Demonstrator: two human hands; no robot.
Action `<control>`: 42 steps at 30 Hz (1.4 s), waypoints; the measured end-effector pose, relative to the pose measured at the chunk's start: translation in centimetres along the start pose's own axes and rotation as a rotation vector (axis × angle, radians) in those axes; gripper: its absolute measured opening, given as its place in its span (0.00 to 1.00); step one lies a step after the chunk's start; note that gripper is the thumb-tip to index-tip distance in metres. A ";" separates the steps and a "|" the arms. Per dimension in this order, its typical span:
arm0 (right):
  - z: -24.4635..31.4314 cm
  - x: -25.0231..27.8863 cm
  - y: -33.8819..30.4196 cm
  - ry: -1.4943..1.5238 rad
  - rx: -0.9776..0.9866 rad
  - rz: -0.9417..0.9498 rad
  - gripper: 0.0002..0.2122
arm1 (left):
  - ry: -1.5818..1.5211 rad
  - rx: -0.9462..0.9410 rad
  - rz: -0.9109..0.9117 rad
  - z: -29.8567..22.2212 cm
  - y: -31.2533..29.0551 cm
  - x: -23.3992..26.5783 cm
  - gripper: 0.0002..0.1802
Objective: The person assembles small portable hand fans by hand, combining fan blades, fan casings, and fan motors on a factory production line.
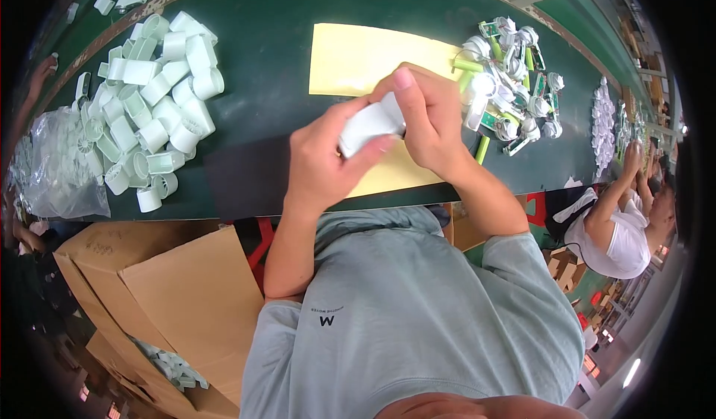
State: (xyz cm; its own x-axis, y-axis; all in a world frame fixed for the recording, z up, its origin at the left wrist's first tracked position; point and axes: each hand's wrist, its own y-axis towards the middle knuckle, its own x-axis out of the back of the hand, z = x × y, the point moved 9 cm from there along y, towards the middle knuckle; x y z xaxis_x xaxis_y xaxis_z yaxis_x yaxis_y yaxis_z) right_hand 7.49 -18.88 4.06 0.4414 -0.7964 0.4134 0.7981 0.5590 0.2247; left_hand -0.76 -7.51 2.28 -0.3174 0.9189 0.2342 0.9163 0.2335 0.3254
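Between my two hands, above the bench, is a white plastic housing [367, 126], tilted. My left hand [322, 150] is closed round its left end, thumb along the near side. The fingers of my right hand [429, 113] wrap its right end, with the thumb pressed on top. What sits inside the housing is hidden by my fingers. Beneath my hands lies a yellow sheet [350, 59] on the green bench. To the left is a heap of pale green-white plastic housings [153, 94]. At the right lies a pile of small circuit assemblies [511, 83] with white round parts, wires and green cylinders.
A clear plastic bag [63, 173] of parts lies at the bench's left end. Below the bench edge stands an open cardboard box [190, 299] with more housings inside. A dark sheet [250, 173] lies left of my hands. At the far right a co-worker [619, 229] sits beside clear parts [603, 124].
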 end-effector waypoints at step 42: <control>1.2 0.6 -0.2 0.187 0.273 -0.025 0.21 | -0.846 0.589 0.372 3.5 -2.5 -3.7 0.29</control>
State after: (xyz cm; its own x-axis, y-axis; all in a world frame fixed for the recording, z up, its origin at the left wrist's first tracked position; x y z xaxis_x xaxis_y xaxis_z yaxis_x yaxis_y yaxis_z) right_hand 7.13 -19.19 5.29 0.5113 -0.8249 0.2410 0.6811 0.5600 0.4717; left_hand -1.04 -10.35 -2.64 0.0676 0.8316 -0.5512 0.9646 -0.1957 -0.1770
